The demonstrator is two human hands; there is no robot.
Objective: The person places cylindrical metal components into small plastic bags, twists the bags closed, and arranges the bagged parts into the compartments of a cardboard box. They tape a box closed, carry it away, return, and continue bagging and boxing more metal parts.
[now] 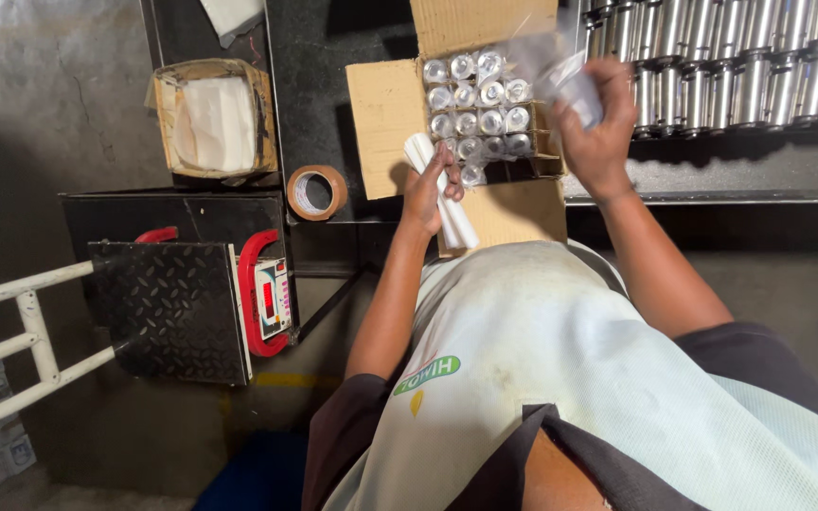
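My left hand [428,189] grips a bundle of white rolled tubes [445,201] that sticks out towards my body, just in front of an open cardboard box [385,118]. Inside the box stand several rows of shiny metal cylinders wrapped in clear plastic [480,99]. My right hand [598,128] is raised over the box's right side and holds one such plastic-wrapped metal part [575,90], blurred by motion.
A roll of brown tape [316,192] lies left of the box. A second cardboard box with white sheets [212,121] sits further left. A black platform scale with red frame and display [196,303] stands at the left. Rows of metal bobbins [740,61] fill the upper right.
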